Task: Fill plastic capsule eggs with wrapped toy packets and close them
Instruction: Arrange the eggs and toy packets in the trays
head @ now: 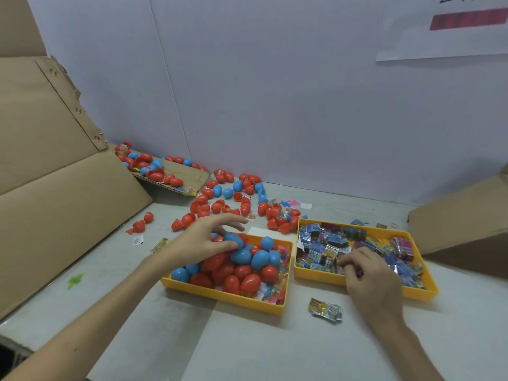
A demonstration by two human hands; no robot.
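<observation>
the capsule eggs (242,273), red and blue and seemingly closed, lie heaped in the left yellow tray (220,294), with a few small bright toy bits along its right side; our left hand (203,240) hangs over the far end of that heap, its fingers (233,220) spread and nearly straight, thumb touching a blue egg (233,240), with no firm grip that we can see; the wrapped packets (330,243) fill the right yellow tray (316,277) just beside it, and our right hand (371,276) is down among them, fingers curled under, though we cannot tell whether they pinch one; we judge this the fetching step, one egg and one packet being picked at once; next we would need to close on the blue egg, lift it, split it open and bring a packet to it; a loose packet (325,310) lies on the counter (247,339) near the trays; further back, scattered eggs (242,199), many of them open halves, spread across the counter and onto a cardboard flap (187,174).
</observation>
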